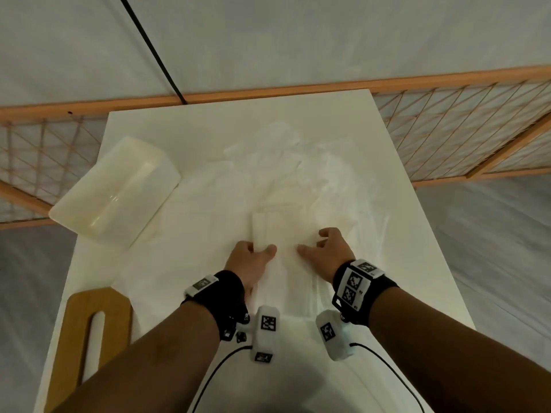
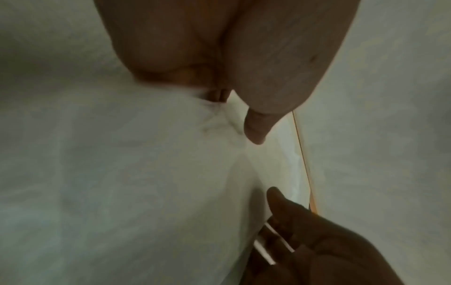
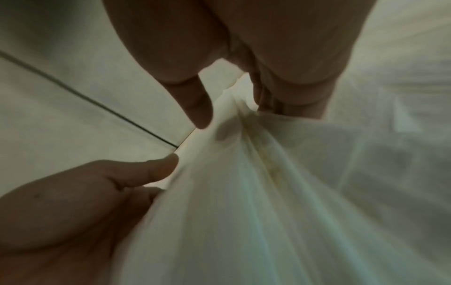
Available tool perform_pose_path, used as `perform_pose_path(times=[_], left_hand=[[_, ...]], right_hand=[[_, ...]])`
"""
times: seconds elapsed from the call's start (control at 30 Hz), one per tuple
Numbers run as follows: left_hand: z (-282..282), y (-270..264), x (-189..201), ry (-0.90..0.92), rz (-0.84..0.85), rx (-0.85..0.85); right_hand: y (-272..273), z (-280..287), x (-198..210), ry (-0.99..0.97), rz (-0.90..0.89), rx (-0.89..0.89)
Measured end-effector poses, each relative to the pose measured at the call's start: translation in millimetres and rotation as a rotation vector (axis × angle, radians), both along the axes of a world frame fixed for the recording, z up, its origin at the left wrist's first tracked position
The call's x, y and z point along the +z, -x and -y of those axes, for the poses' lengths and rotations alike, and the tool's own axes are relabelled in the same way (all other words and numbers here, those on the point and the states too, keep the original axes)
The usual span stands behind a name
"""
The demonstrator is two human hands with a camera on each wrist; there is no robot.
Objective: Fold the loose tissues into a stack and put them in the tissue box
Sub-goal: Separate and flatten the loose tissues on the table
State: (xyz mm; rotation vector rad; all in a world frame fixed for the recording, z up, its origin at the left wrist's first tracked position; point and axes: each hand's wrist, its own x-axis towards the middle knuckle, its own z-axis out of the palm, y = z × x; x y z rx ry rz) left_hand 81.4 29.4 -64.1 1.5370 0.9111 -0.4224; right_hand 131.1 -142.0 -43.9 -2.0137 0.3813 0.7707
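Observation:
A folded white tissue [image 1: 283, 236] is stretched between my two hands over the middle of the white table [image 1: 417, 263]. My left hand [image 1: 261, 248] pinches its left edge between thumb and fingers; the left wrist view shows the pinch on the tissue [image 2: 214, 123]. At its right edge my right hand [image 1: 313, 242] pinches it, and the tissue [image 3: 244, 164] bunches into pleats there. More loose tissues [image 1: 283, 156] lie crumpled behind. The pale open tissue box [image 1: 116, 192] sits at the table's left edge, apart from both hands.
A wooden lid with a long slot [image 1: 95, 329] lies at the near left corner. A wooden lattice frame [image 1: 462, 126] runs behind and beside the table. A black cable [image 1: 155, 55] hangs at the back. Thin cables trail from my wrist cameras.

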Motion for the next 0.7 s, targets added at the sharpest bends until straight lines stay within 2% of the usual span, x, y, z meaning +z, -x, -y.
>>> perform_pose_path(times=[0.1,0.2,0.47,0.6,0.7], left_hand=[[3.9,8.7,-6.3,-0.146,0.060,-0.012],[4.1,6.9,-4.7,-0.173,0.089,-0.011],[-0.8,0.9,-1.9,-0.153,0.101,-0.008],[-1.9,-1.9,-0.8,-0.074,0.058,0.032],[-0.7,-0.6,2.0,-0.086,0.074,-0.003]], right_hand=[[5.6,3.3,-2.8,0.153,0.129,0.042],[3.5,2.1,-2.3,0.265,0.158,0.113],[3.1,-0.3,1.2,0.165,0.261,0.008],[4.5,-5.5,5.4,0.115,0.267,0.075],[-2.1,-11.3,1.5,0.125,0.228,0.061]])
